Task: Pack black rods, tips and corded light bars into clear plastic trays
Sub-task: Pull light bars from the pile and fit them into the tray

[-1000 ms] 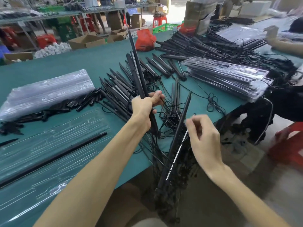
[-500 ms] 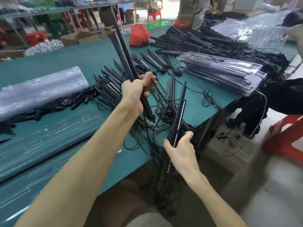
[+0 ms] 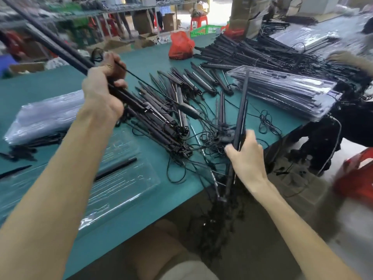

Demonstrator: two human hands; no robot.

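Presently, a bundle of light bars [image 3: 60, 51] is gripped in the left hand [image 3: 103, 91], fingers curled round it, raised aslant toward the upper left. One single light bar [image 3: 242, 110] is clasped by the right hand [image 3: 245, 156] at the green table's [image 3: 50, 81] edge. A black rod [image 3: 116, 169] lies in the clear tray [image 3: 129, 190] near the left forearm.

left hand [image 3: 103, 87] has swung its bundle of light bars [image 3: 60, 49] from near-upright to leaning hard up-left; right hand [image 3: 245, 156], loose beside the single bar [image 3: 242, 110] a second ago, now grips it; bar stands steeper
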